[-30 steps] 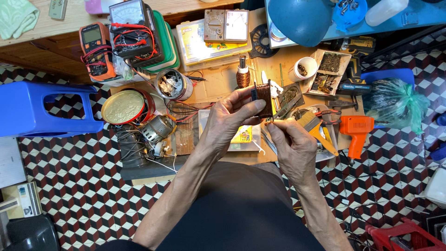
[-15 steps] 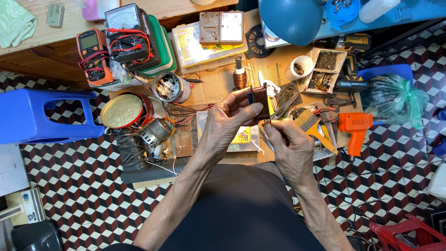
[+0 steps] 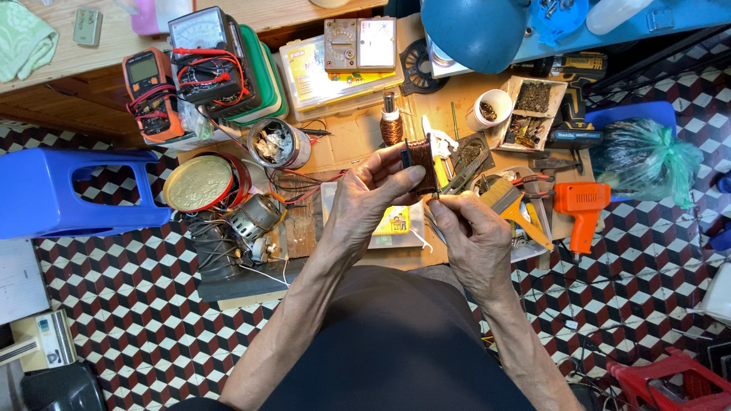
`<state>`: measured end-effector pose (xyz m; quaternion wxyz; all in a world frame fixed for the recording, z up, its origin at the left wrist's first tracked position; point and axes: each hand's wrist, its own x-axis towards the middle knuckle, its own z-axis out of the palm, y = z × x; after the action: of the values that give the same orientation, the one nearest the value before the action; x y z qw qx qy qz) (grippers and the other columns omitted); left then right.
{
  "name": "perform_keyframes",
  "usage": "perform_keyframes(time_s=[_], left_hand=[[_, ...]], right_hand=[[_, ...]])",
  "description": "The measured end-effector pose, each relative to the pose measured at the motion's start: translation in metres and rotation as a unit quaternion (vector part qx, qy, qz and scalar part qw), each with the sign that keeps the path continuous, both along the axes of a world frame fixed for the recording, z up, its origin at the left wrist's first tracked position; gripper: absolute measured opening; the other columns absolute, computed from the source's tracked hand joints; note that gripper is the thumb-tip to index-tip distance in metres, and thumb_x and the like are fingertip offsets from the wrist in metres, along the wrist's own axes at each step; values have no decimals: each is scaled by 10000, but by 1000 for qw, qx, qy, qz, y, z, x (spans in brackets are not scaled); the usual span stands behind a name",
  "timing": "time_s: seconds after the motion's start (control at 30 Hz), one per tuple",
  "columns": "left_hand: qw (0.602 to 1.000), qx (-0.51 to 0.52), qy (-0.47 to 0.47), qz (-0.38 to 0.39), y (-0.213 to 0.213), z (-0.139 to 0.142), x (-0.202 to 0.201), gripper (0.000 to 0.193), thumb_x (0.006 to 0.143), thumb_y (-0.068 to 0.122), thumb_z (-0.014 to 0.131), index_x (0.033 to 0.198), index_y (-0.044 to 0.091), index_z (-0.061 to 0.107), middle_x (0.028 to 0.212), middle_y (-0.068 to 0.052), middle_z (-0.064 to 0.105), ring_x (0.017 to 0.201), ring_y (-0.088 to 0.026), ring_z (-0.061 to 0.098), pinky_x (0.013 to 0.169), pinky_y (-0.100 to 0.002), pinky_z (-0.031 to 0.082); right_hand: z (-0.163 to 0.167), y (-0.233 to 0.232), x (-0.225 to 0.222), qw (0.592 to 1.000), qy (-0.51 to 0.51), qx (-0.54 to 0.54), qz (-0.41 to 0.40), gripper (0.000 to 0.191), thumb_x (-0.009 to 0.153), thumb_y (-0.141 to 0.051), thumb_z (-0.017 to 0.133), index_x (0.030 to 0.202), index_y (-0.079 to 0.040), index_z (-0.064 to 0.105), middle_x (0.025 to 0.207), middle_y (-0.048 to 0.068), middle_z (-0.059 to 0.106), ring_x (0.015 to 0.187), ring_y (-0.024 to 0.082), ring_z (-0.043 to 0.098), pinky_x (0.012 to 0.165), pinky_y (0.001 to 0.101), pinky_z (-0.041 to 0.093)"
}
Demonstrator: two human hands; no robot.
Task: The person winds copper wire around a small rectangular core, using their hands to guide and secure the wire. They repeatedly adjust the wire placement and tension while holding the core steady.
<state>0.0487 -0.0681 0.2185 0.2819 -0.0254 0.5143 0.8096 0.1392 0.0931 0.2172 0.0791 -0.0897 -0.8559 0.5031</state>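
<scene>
**Operator A:** Where is the copper coil located, and by which hand is it held?

**Operator B:** The copper coil [image 3: 420, 164] is held clear of the cardboard work board [image 3: 358, 137], above its middle, by the left hand [image 3: 373, 199]. The fingers [image 3: 396, 176] of that hand are closed around the coil's left face and lower edge. The coil's winding axis is seen lying roughly left to right, with the flat faces turned to either side.

**Operator A:** How is the right hand placed relative to it?

**Operator B:** The right hand [image 3: 476, 236] is set just below and to the right of the coil. Its fingers are pinched narrow near the coil's lower right edge. Whether a fine wire or a thin tool is gripped there cannot be told. The coil lies up and to the left of that pinch.

**Operator A:** What is noted nearby?

**Operator B:** A small spool of copper wire [image 3: 391, 125] is seen standing beyond the coil. An orange soldering gun [image 3: 580, 207] lies toward the board's right edge, and a round tin [image 3: 199, 183] toward the left edge.
</scene>
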Motion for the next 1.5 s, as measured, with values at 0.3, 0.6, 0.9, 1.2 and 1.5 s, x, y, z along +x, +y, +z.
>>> perform_keyframes(time_s=[0.3,0.6,0.9,1.2,1.5], left_hand=[[1000,-5,4,1,0,-2,1,607,895,220,765,1411,-31,568,1197,-127,730,1030,-157,723,898,-319,618],[980,-150,130,-3,-2,-9,-6,603,914,277,740,1416,-19,584,1116,-121,762,980,-120,717,858,-267,594],[968,-196,155,-37,-16,0,1,616,900,301,737,1415,7,572,1102,-98,742,980,-119,718,862,-276,606],[971,-190,121,-74,-30,0,13,607,896,302,754,1405,7,605,1097,-104,731,983,-122,702,874,-284,603],[986,-131,61,-81,-30,-5,22,609,884,259,767,1410,8,592,1183,-95,731,1057,-130,687,946,-295,572]], right_hand=[[3,-2,-1,1000,-9,-5,-7,151,991,-201,701,988,-57,744,755,-8,665,637,41,579,540,212,470],[24,5,-9,991,-58,-117,-2,144,980,-163,691,1009,-35,750,797,-3,708,703,30,613,606,195,500],[64,29,-47,979,-122,-93,136,146,940,-148,684,979,-23,749,801,15,692,618,91,630,541,273,507],[63,35,-82,929,137,197,280,121,941,-144,731,1024,-64,766,796,21,585,826,186,519,788,369,390],[41,32,-89,951,134,190,205,136,966,-173,759,974,-43,719,828,48,541,849,210,520,814,388,422]])
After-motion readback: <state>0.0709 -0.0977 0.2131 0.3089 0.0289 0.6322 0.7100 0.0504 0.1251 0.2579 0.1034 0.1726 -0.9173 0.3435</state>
